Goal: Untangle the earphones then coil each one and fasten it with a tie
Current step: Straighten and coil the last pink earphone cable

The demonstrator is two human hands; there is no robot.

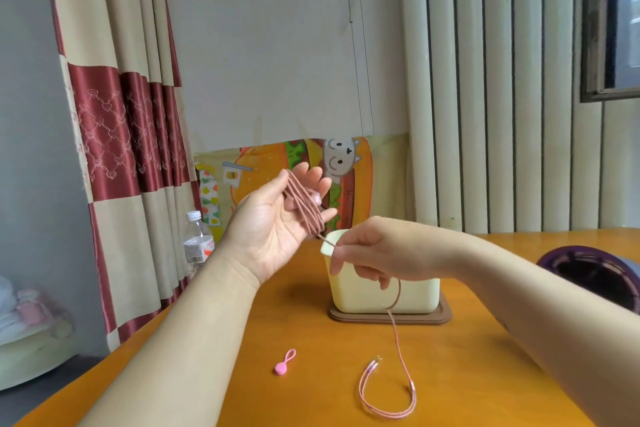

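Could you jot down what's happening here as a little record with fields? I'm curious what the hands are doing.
Left hand: open, earphone cable looped around its fingers
Right hand: its grip pinches the cable just below the loops
Loose end: lies on the table, not yet wound
Tie: pink, on the table, untouched
Behind: cream box, water bottle

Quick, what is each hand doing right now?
Left hand: open, fingers spread, cord wound round them.
Right hand: pinching the cord.
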